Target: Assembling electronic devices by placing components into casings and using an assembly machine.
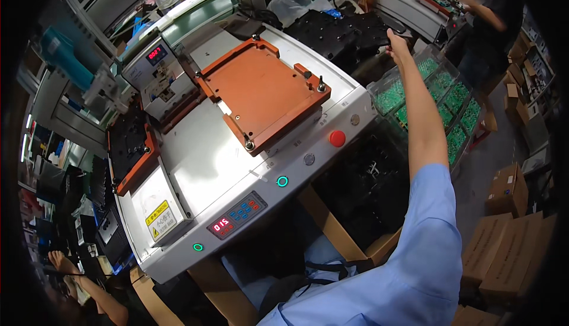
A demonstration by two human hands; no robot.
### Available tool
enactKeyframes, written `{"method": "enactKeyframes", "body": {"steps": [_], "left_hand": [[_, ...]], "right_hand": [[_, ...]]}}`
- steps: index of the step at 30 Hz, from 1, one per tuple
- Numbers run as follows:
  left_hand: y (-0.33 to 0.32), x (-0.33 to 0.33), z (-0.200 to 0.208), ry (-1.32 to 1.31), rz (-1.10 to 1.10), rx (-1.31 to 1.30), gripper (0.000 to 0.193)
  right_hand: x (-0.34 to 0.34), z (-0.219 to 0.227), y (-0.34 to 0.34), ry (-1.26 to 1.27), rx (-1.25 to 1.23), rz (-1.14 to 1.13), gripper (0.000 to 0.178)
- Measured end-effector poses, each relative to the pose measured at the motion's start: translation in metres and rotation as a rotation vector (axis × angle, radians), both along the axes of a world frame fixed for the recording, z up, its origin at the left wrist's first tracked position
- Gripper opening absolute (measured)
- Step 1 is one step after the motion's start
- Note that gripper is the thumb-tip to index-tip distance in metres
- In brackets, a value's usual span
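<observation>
A bare strip of white metal surface (192, 139) offered a way through between the orange-brown rectangular fixture (261, 92) and the dark, orange-edged fixture (127, 142). Upright metal posts (320, 84) and raised rim pieces (301, 70) obstructed the first one's corners, though its flat middle lay open from above. A white housing (169, 194) with a yellow label (157, 213) blocked the left front. Farther right, the blue-sleeved arm (425, 130) barred the space over the green circuit boards (391, 96), and heaped black plastic parts (338, 35) crowded the right hand (399, 47).

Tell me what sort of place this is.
Probably an electronics assembly workshop: there is a white machine with a lit control panel, an orange fixture plate on top, and what look like green circuit boards to the right.
</observation>
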State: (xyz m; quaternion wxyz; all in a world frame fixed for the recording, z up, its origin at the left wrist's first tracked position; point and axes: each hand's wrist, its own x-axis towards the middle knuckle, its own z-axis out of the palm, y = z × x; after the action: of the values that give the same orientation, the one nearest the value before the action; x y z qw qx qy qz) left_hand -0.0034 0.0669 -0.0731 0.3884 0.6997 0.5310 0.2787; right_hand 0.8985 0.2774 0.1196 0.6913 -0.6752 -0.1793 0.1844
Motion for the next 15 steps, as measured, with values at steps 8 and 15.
{"method": "enactKeyframes", "body": {"steps": [8, 15], "left_hand": [[0.053, 0.028, -0.020, 0.125, -0.131, 0.014, 0.038], [0.022, 0.003, -0.051, 0.231, 0.003, -0.029, 0.037]], "right_hand": [[-0.004, 0.008, -0.014, 0.258, 0.164, 0.119, 0.052], [-0.113, 0.045, -0.067, 0.009, 0.123, 0.275, 0.053]]}}
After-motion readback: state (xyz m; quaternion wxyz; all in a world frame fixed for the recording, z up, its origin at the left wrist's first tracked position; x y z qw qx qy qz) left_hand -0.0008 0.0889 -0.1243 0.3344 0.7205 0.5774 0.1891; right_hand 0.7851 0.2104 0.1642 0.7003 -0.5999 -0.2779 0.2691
